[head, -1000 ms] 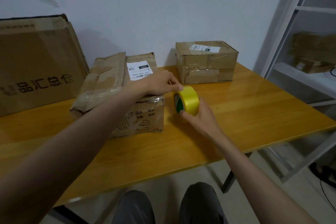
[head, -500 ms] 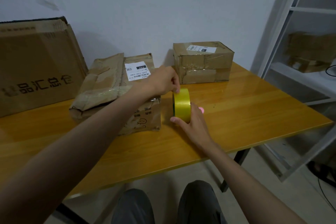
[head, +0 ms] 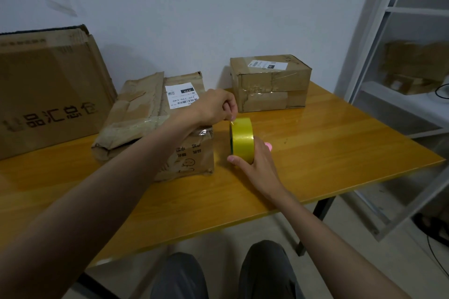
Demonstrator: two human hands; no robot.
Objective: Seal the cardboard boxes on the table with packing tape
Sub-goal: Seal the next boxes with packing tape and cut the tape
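**Picking the tape end loose beside the crumpled box**

The right hand (head: 261,165) grips the yellow roll of packing tape (head: 241,139), thumb on its near left rim and fingers curled round the far side, holding it on edge just above the glossy orange wooden table (head: 340,153). The left hand (head: 216,107) reaches over from the left, its fingertips (head: 230,116) pinched at the top of the roll, seemingly on the loose end of the tape; whether the end is lifted yet is too small to tell

The likely trouble: a thin film end could split into a sliver or fold back and stick to itself if pulled crookedly, and the roll could twist in the light grip

Just left of the roll sits the crumpled brown cardboard box with a white label (head: 155,126), its top flaps uneven, which may crease the tape. Farther right stands a smaller taped brown cardboard box (head: 271,84). A large flattened carton with black printed characters (head: 48,90) leans on the wall at far left, and a white metal shelf (head: 401,94) stands right of the table, well apart
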